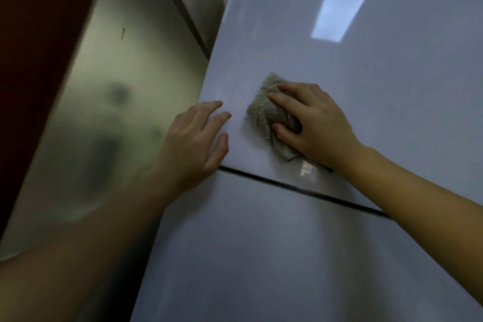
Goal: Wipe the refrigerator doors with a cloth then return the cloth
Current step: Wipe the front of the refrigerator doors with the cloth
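- Cloth (264, 110): grey-brown, terry-like, bunched into a pad; pressed flat against the upper refrigerator door (352, 73), low on the panel and near its left edge, just above the seam.
- Right hand (313, 123): lies on top of the cloth, fingers (281, 99) spread across it and thumb curled into its lower fold, pinning it to the door; the grip looks suited to sliding the pad under pressure.
- Left hand (196, 138): no cloth, fingers open and relaxed, resting at the door's left edge just beside the cloth; probably steadies the door or the body against the push.
- Seam (300, 188): dark gap dividing the upper door from the lower door (261, 256), directly beneath both hands.
- Lower door: glossy pale, nothing touching it; whether wiped, cannot tell.
- Reflection (339, 13): bright rectangle high on the upper door.
- Steel panel (117, 86): brushed metal surface left of the refrigerator, smudged.
- Stage, as judged: wiping underway; cloth not yet returned.
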Demonstrator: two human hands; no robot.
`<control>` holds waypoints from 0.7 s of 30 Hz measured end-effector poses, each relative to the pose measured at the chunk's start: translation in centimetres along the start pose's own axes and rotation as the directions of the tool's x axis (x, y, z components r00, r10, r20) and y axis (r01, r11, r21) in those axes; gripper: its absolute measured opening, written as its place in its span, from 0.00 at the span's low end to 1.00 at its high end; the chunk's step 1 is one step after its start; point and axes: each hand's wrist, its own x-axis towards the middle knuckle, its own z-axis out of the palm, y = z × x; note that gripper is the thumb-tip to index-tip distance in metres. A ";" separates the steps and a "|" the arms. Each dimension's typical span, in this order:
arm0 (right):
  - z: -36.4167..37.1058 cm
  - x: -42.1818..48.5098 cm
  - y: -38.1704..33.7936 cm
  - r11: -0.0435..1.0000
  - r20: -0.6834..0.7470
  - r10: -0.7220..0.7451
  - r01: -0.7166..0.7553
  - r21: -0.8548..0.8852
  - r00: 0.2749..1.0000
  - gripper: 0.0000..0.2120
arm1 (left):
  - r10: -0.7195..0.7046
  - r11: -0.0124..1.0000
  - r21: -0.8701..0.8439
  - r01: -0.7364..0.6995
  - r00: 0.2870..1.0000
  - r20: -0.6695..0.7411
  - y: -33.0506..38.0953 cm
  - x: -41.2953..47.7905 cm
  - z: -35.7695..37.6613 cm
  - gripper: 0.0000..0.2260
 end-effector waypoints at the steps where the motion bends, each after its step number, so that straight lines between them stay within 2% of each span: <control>1: 0.1 -1.3 -0.8 1.000 -0.005 0.004 -0.004 -0.003 1.000 0.26 | -0.018 1.000 -0.010 0.018 1.000 -0.002 0.3 -0.9 0.0 0.19; 9: 0.4 -7.3 -4.3 0.999 0.005 0.038 -0.038 0.023 0.999 0.25 | -0.034 0.999 -0.006 0.035 0.988 0.148 -0.1 -10.2 0.6 0.21; 16: 2.0 -6.5 -6.2 0.999 -0.007 -0.006 0.007 0.047 1.000 0.24 | -0.064 0.998 -0.005 0.065 0.987 0.146 -1.2 -13.6 0.8 0.22; 21: 4.7 -3.2 -9.6 0.998 0.007 -0.022 0.021 0.055 1.000 0.25 | -0.014 1.000 -0.005 0.015 0.986 0.168 -2.0 -15.0 0.3 0.22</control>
